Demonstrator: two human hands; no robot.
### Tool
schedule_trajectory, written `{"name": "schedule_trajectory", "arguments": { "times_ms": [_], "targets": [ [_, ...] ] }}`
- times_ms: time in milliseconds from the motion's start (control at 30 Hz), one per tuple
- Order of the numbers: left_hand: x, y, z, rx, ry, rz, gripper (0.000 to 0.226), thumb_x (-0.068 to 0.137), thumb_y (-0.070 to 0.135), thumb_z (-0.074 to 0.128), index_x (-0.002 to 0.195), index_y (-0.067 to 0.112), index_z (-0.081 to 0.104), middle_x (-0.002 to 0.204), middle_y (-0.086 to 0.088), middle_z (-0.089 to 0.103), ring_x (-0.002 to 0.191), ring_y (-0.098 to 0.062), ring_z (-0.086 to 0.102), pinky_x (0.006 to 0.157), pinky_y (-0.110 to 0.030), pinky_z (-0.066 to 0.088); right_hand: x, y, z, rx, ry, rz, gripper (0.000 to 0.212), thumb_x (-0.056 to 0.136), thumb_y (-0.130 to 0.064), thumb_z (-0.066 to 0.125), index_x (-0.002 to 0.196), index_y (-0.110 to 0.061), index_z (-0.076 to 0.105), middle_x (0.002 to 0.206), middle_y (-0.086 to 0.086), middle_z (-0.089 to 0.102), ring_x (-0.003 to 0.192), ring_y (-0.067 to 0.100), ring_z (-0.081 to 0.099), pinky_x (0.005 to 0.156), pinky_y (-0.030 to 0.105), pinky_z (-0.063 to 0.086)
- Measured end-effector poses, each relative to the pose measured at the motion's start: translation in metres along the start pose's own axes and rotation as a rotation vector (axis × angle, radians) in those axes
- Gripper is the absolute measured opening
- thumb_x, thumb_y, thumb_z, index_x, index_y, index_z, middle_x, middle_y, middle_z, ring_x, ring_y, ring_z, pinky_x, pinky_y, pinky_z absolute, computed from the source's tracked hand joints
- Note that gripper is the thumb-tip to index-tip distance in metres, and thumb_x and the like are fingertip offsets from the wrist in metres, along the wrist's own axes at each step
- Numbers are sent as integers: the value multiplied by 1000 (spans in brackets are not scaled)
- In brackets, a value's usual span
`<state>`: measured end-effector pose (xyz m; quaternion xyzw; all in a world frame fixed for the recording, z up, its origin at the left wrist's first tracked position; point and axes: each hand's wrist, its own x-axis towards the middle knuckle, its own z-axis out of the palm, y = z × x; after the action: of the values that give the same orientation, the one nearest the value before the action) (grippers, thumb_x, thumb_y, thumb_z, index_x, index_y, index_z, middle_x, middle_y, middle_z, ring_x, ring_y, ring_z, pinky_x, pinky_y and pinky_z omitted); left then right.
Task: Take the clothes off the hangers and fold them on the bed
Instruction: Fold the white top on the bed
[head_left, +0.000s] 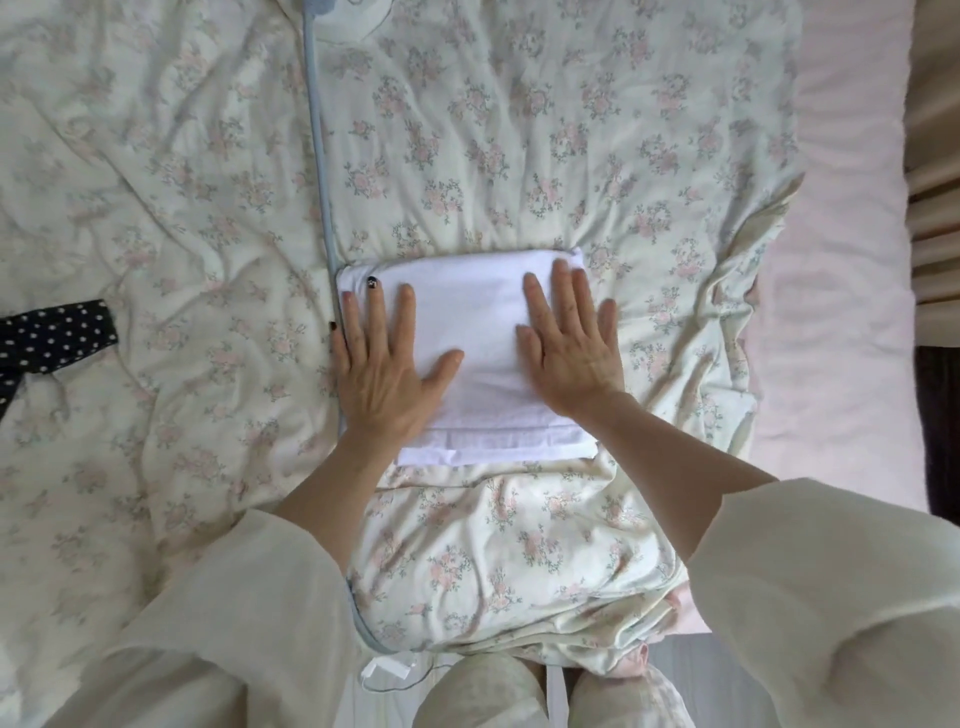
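Person stands at the foot of the bed, leaning over it. White folded garment (470, 358) lies flat on the floral duvet (519, 145), roughly centre of view, folded into a neat rectangle with layered edges showing along its near side. Far corners look rounded, near edge straighter.

Left hand (387, 358) rests palm-down on the left part of the garment, fingers straight and spread, nothing grasped; its outer fingers run over the garment's left edge, little finger just beside the blue piping (318, 156). Dark polish on some nails. Right hand (571, 343) lies palm-down on the right part, fingers straight and a little spread, tips near the far right corner, also grasping nothing. Both hands flat, pressing or touching the cloth; thumbs point inward toward each other, apart, bare white cloth between them.

Both forearms bare, loose cream sleeves (810, 597) pushed back toward the elbows.

Blue piping runs as a seam line from the top of the view down past the garment's left side and on toward the near edge of the bed. Dark polka-dot garment (52, 335) lies at the far left edge, well apart from the white one, partly cut off by the frame. Pale pink sheet (852, 260) shows along the right side beyond the duvet. Duvet is wrinkled all over, bunched near the person's legs.
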<state>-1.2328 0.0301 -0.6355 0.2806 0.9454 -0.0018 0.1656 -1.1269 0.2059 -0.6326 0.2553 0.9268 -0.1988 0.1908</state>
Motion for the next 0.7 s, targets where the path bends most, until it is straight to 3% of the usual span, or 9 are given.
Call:
{"name": "schedule_trajectory", "arguments": {
  "times_ms": [167, 333, 467, 533, 600, 667, 700],
  "targets": [
    [-23, 8, 4, -178, -38, -183, 96, 80, 70, 7, 148, 4, -9, 157, -19, -5, 146, -27, -5, 119, -38, -3, -56, 9, 34, 18, -4, 24, 63, 95, -47, 3, 146, -21, -22, 153, 8, -28, 143, 27, -21, 118, 45, -6],
    [-57, 5, 3, -205, -39, -110, 88, 89, 60, 20, 148, -2, -2, 157, -21, 0, 146, -29, 1, 118, -33, -4, -96, 9, 48, 68, 10, 19, 67, 94, -47, 11, 149, -14, -9, 156, 12, -17, 145, 28, -12, 118, 41, -2],
    [-56, 11, -10, -555, 90, -189, 77, 93, 29, 54, 149, -1, 11, 157, -17, 11, 145, -26, 10, 116, -28, 8, -91, 6, 34, 416, 235, 96, 56, 89, -29, 42, 140, -7, 39, 148, 15, 34, 135, 33, 36, 110, 43, 30],
    [-41, 12, -18, -787, 98, -394, 73, 91, 31, 57, 148, 4, 19, 154, -13, 22, 142, -26, 21, 115, -34, 21, -79, 3, 17, 770, 276, 276, 52, 88, -28, 44, 135, -6, 44, 137, 9, 45, 123, 24, 46, 103, 35, 39],
    [-23, 11, -27, -1039, 40, -587, 66, 88, 38, 59, 142, 9, 33, 142, -6, 39, 131, -24, 38, 104, -37, 36, -63, 2, -5, 1137, 183, 515, 45, 93, -27, 50, 132, -6, 47, 123, 4, 53, 108, 17, 51, 89, 25, 44],
    [-10, 8, -34, -1155, -67, -705, 65, 85, 43, 62, 136, 10, 39, 134, -2, 44, 124, -23, 44, 96, -34, 39, -52, 5, -20, 1280, 48, 601, 33, 92, -24, 57, 120, -8, 56, 108, 2, 60, 98, 17, 55, 75, 21, 45],
    [-6, 6, -36, -1167, -123, -737, 70, 83, 45, 65, 138, 11, 38, 136, -2, 44, 124, -23, 44, 95, -34, 39, -48, 5, -25, 1305, -17, 596, 32, 89, -27, 61, 116, -8, 59, 106, 3, 64, 98, 19, 58, 77, 24, 47]
  ]
}}
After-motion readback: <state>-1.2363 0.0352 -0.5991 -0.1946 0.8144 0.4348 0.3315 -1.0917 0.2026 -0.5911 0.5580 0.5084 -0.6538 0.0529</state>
